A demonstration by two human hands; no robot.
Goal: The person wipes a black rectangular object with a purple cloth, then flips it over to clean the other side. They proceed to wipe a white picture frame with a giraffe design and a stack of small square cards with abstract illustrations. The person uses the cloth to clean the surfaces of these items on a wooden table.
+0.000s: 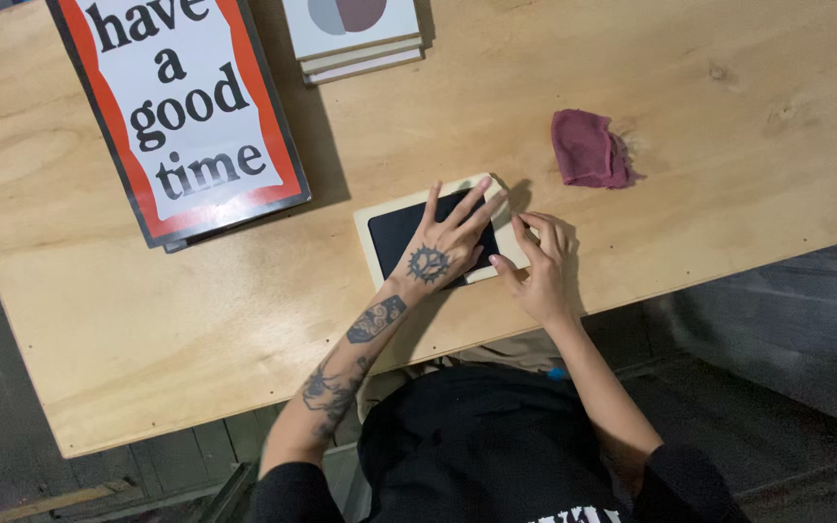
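Two hands, left hand (445, 244), right hand (539, 266), one cream-framed tablet (380, 240), one maroon cloth (588, 148)

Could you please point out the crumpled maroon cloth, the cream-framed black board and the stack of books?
maroon cloth (588, 147), head view, its middle fold.
cream-framed black board (394, 234), head view, its black face.
stack of books (353, 27), head view, top cover.

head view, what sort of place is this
Probably a home or studio work desk: a bare plywood table on a plank floor, a poster, stacked books, a maroon cloth, and a cream-framed dark tablet under the left hand.
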